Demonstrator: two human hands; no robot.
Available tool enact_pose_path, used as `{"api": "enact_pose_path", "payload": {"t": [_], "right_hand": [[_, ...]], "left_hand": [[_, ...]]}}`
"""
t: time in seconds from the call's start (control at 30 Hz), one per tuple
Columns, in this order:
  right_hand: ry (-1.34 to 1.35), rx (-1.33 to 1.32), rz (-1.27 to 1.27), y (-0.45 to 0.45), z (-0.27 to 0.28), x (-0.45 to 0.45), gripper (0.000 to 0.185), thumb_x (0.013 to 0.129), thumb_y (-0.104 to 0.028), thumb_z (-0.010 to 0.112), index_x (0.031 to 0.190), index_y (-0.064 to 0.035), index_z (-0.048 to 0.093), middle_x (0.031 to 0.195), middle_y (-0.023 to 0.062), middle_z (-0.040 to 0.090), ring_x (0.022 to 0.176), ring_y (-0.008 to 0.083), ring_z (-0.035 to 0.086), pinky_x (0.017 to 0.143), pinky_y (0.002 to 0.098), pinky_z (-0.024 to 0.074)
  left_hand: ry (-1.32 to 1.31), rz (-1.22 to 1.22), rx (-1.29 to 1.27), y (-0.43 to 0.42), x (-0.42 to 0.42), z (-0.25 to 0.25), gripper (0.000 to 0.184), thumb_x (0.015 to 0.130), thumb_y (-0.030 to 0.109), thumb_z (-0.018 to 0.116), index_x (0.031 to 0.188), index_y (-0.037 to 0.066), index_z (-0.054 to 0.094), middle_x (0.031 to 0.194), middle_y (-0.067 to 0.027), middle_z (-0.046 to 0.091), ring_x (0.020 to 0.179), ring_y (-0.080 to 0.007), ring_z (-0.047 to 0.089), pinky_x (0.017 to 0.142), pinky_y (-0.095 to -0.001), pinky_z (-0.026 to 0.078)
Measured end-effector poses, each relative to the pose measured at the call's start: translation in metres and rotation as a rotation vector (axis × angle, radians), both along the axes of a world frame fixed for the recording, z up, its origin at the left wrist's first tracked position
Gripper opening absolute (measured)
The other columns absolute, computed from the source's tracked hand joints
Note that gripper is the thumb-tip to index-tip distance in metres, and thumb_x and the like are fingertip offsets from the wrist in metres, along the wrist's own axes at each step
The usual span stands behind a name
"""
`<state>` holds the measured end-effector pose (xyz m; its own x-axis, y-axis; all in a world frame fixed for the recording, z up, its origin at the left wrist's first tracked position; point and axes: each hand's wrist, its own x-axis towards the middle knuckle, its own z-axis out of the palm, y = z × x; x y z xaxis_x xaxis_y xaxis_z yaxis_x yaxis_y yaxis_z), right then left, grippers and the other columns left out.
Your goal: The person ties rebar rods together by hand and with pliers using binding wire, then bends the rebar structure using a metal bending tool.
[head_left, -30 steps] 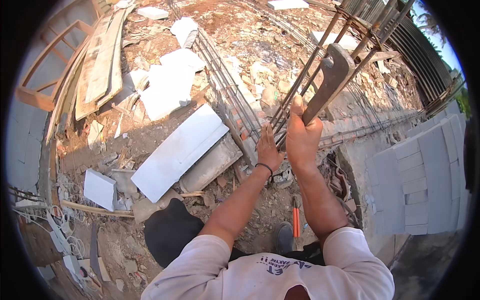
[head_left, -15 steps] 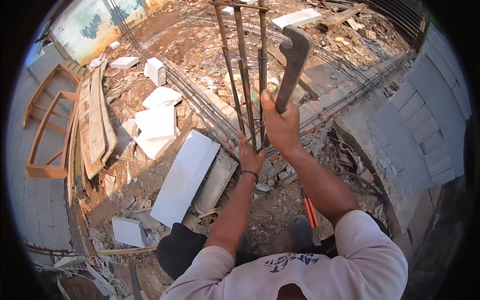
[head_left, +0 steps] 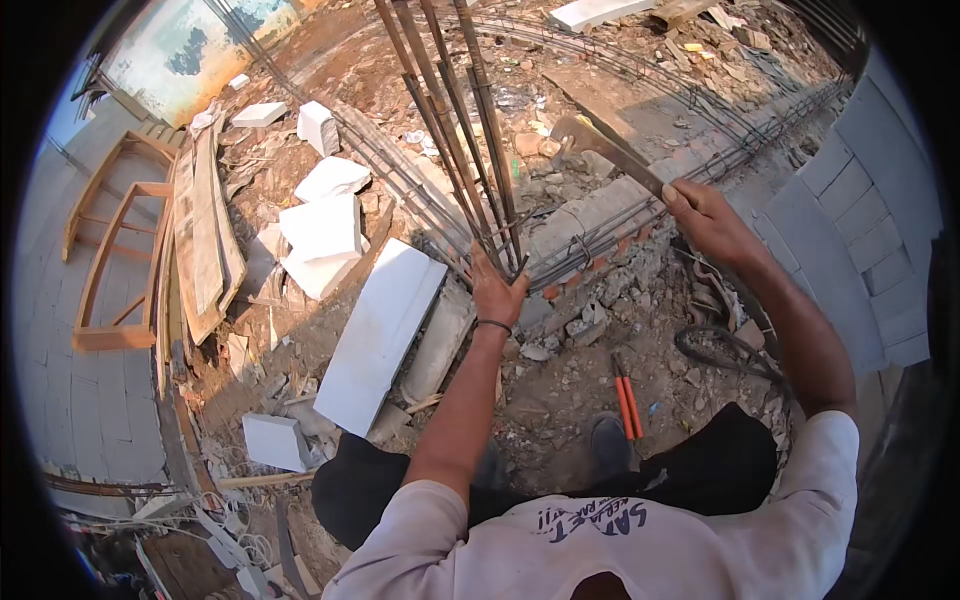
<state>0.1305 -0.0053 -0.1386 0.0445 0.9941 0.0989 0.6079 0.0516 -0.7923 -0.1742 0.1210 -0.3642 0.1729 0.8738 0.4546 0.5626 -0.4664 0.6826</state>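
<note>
At the foot of an upright cluster of steel rods [head_left: 447, 120], my left hand [head_left: 497, 290] is closed around the lower ends, thumb on the right side. My right hand [head_left: 708, 218] is out to the right, wrapped round the end of a dark metal bar tool [head_left: 615, 155], whose broad head points up and left. The tool is apart from the upright rods and lies over the horizontal rebar [head_left: 600, 250] in view. How many rods my left fingers hold is hidden.
White blocks [head_left: 380, 335] and a concrete piece [head_left: 440, 345] lie left of my left arm. Orange-handled cutters [head_left: 628, 405] rest near my boot [head_left: 608, 448]. Wooden frames [head_left: 125, 265] and planks [head_left: 200, 235] lean at the left. Grey block stack [head_left: 850, 220] stands right.
My right hand has swung right and outward with the tool, away from the upright rods, and the tool has tipped over leftward. My left hand has stayed at the rods' base. The view has shifted.
</note>
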Motion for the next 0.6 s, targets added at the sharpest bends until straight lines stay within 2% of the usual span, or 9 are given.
{"api": "enact_pose_path", "payload": {"t": [0.1, 0.13, 0.2, 0.23, 0.33, 0.4, 0.43, 0.53, 0.6], "right_hand": [[-0.052, -0.257, 0.117, 0.000, -0.106, 0.025, 0.063, 0.104, -0.057, 0.035, 0.069, -0.0065, 0.051, 0.066, 0.0000, 0.046, 0.060, 0.0100, 0.042, 0.055, 0.0309, 0.0371], [-0.036, -0.244, 0.120, 0.004, -0.118, 0.019, 0.063, 0.104, -0.057, 0.035, 0.069, -0.0065, 0.051, 0.066, 0.0000, 0.046, 0.060, 0.0100, 0.042, 0.055, 0.0309, 0.0371], [0.092, -0.624, 0.106, 0.015, -0.140, 0.008, 0.063, 0.103, -0.058, 0.034, 0.076, -0.0053, 0.054, 0.065, 0.0007, 0.044, 0.062, 0.0130, 0.043, 0.060, 0.0316, 0.0375], [0.111, -0.626, 0.110, 0.023, -0.150, 0.004, 0.063, 0.103, -0.058, 0.034, 0.076, -0.0053, 0.054, 0.065, 0.0007, 0.044, 0.062, 0.0130, 0.043, 0.060, 0.0316, 0.0375], [0.179, -0.597, 0.186, 0.043, -0.181, -0.001, 0.063, 0.103, -0.059, 0.035, 0.079, -0.0043, 0.054, 0.066, 0.0011, 0.045, 0.064, 0.0158, 0.045, 0.063, 0.0348, 0.0392], [0.121, -0.379, 0.300, 0.054, -0.196, -0.002, 0.061, 0.103, -0.060, 0.033, 0.083, -0.0045, 0.052, 0.067, 0.0015, 0.047, 0.065, 0.0177, 0.046, 0.064, 0.0380, 0.0405], [0.127, -0.386, 0.309, 0.054, -0.201, 0.000, 0.061, 0.103, -0.060, 0.033, 0.083, -0.0045, 0.052, 0.067, 0.0015, 0.047, 0.065, 0.0177, 0.046, 0.064, 0.0380, 0.0405], [0.051, -0.240, 0.328, 0.042, -0.202, 0.001, 0.053, 0.104, -0.053, 0.038, 0.090, -0.0039, 0.052, 0.070, 0.0076, 0.050, 0.067, 0.0251, 0.051, 0.067, 0.0421, 0.0424], [-0.187, -0.003, 0.305, 0.036, -0.198, 0.000, 0.043, 0.101, -0.046, 0.047, 0.099, -0.0042, 0.055, 0.073, 0.0137, 0.053, 0.069, 0.0343, 0.055, 0.067, 0.0446, 0.0437]], "left_hand": [[0.040, 0.012, 0.012, -0.003, -0.002, -0.004, 0.105, 0.074, 0.026, 0.080, 0.149, -0.009, 0.016, 0.147, -0.0341, 0.034, 0.137, -0.0472, 0.035, 0.114, -0.0445, 0.033], [0.061, 0.018, 0.035, -0.001, -0.002, -0.005, 0.105, 0.074, 0.026, 0.080, 0.148, -0.010, 0.016, 0.146, -0.0346, 0.034, 0.137, -0.0473, 0.035, 0.113, -0.0446, 0.033], [0.110, 0.025, -0.012, 0.002, -0.001, -0.008, 0.104, 0.074, 0.025, 0.079, 0.148, -0.011, 0.016, 0.147, -0.0350, 0.032, 0.138, -0.0477, 0.033, 0.115, -0.0453, 0.031], [0.142, 0.035, -0.078, 0.001, -0.001, -0.009, 0.103, 0.075, 0.023, 0.079, 0.148, -0.012, 0.016, 0.149, -0.0354, 0.029, 0.140, -0.0480, 0.031, 0.117, -0.0459, 0.028], [0.092, 0.005, -0.178, 0.000, -0.001, -0.003, 0.101, 0.076, 0.026, 0.078, 0.147, -0.013, 0.018, 0.148, -0.0364, 0.030, 0.138, -0.0491, 0.033, 0.115, -0.0461, 0.031], [0.096, 0.001, -0.194, 0.000, -0.002, -0.001, 0.100, 0.077, 0.028, 0.078, 0.146, -0.014, 0.019, 0.148, -0.0373, 0.030, 0.137, -0.0495, 0.034, 0.114, -0.0459, 0.032], [0.094, -0.011, -0.207, -0.001, -0.003, -0.001, 0.100, 0.078, 0.029, 0.078, 0.145, -0.016, 0.019, 0.147, -0.0383, 0.030, 0.137, -0.0498, 0.034, 0.114, -0.0457, 0.033], [0.064, -0.024, -0.267, 0.001, -0.004, -0.003, 0.101, 0.079, 0.032, 0.079, 0.144, -0.018, 0.019, 0.146, -0.0400, 0.031, 0.136, -0.0505, 0.035, 0.113, -0.0458, 0.033], [0.103, -0.010, -0.244, 0.002, -0.005, -0.005, 0.101, 0.079, 0.032, 0.078, 0.144, -0.018, 0.020, 0.146, -0.0402, 0.031, 0.136, -0.0508, 0.034, 0.113, -0.0462, 0.033]]}}
